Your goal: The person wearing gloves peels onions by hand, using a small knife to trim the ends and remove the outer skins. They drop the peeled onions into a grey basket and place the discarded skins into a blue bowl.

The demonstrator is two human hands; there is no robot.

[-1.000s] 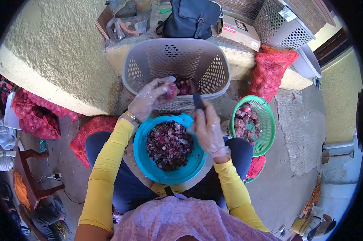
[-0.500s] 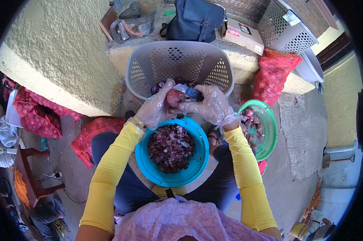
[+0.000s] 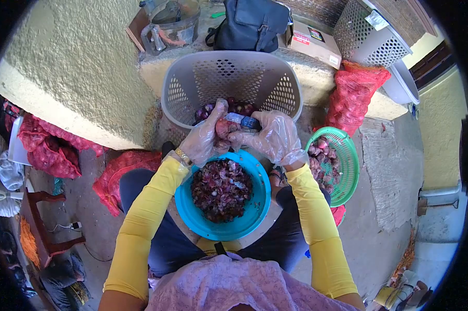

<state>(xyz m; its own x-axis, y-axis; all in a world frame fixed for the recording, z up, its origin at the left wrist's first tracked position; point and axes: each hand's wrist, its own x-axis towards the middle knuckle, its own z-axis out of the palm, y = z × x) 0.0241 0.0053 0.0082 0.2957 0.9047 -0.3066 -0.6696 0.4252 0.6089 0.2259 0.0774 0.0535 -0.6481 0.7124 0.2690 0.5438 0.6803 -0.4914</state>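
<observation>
My left hand (image 3: 201, 137), in a clear plastic glove, is closed around a red onion (image 3: 225, 128) above the front rim of a grey basket. My right hand (image 3: 277, 137), gloved the same way, grips a small blue-handled knife (image 3: 251, 123); a pale flat part of it lies beside the onion. The right fingertips touch the onion's underside, and the exact cutting edge is hidden. Several dark, shiny onions (image 3: 239, 107) lie in the grey basket (image 3: 233, 61). Below my hands, a blue basin (image 3: 261, 205) holds a heap of purple onion skins (image 3: 221, 192).
A green basket (image 3: 351, 173) with onions and skins stands at the right. Red mesh sacks (image 3: 355, 98) of onions stand behind it, with others (image 3: 125, 173) at the left. On the ledge are a black bag (image 3: 254, 26), a cardboard box (image 3: 314, 44) and a bucket (image 3: 179, 26).
The onion and the blue-handled knife have shifted slightly in my hands, and more onions show in the grey basket behind them. Both hands keep their grip in nearly the same place.
</observation>
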